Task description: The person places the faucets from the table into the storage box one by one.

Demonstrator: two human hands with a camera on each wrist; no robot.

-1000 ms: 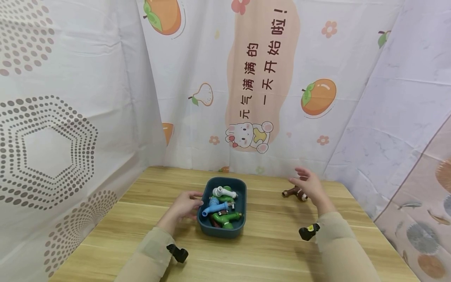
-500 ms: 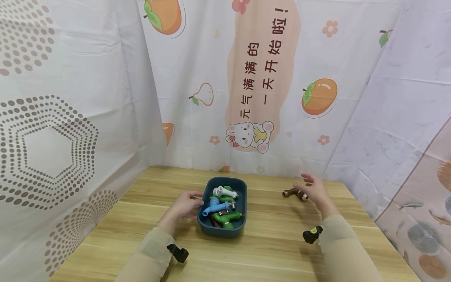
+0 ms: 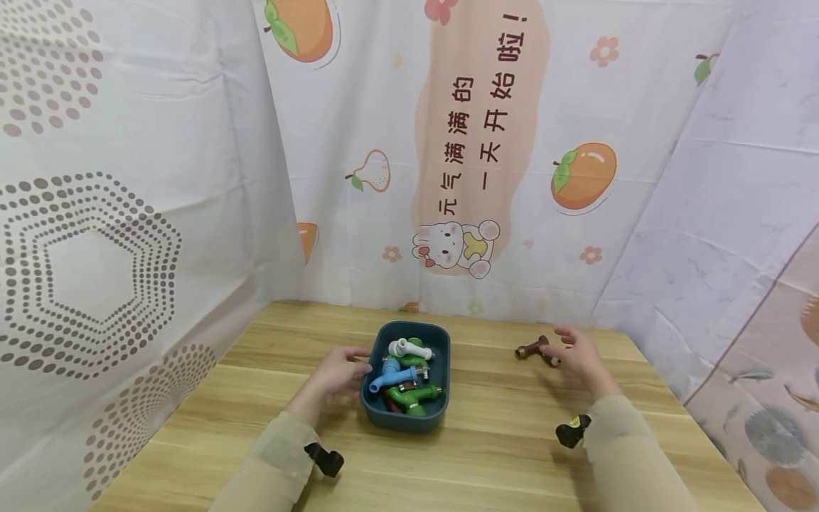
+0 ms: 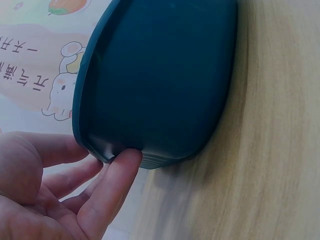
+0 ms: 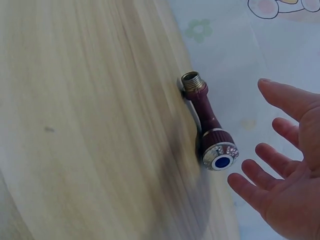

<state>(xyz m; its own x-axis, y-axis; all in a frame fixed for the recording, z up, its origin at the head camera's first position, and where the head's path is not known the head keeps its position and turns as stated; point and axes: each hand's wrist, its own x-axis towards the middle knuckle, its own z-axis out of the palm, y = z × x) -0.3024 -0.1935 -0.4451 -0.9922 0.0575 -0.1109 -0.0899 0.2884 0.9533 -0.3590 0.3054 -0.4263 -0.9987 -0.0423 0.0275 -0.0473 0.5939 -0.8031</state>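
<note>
My left hand (image 3: 338, 372) is at the left side of a dark teal plastic bin (image 3: 409, 421). In the left wrist view, its fairly straight fingertips (image 4: 125, 162) touch the bin's rim and outer wall. Inside the bin lie a white faucet (image 3: 409, 348), a blue faucet (image 3: 398, 377) and green faucets (image 3: 416, 395), with brown parts beneath. On the right, a brown faucet (image 3: 531, 348) with brass threads lies on the table. My right hand (image 3: 579, 361) hovers just right of it, fingers spread and holding nothing; the right wrist view shows a gap between hand and faucet.
A wood-grain table (image 3: 486, 441) bears the bin and the lone faucet. Printed curtains (image 3: 358, 235) stand at the back and along both sides. Each wrist carries a small black camera (image 3: 326, 460).
My right hand has moved right and toward me, off from above the brown faucet, which shows more fully now. My left hand and the bin stay put.
</note>
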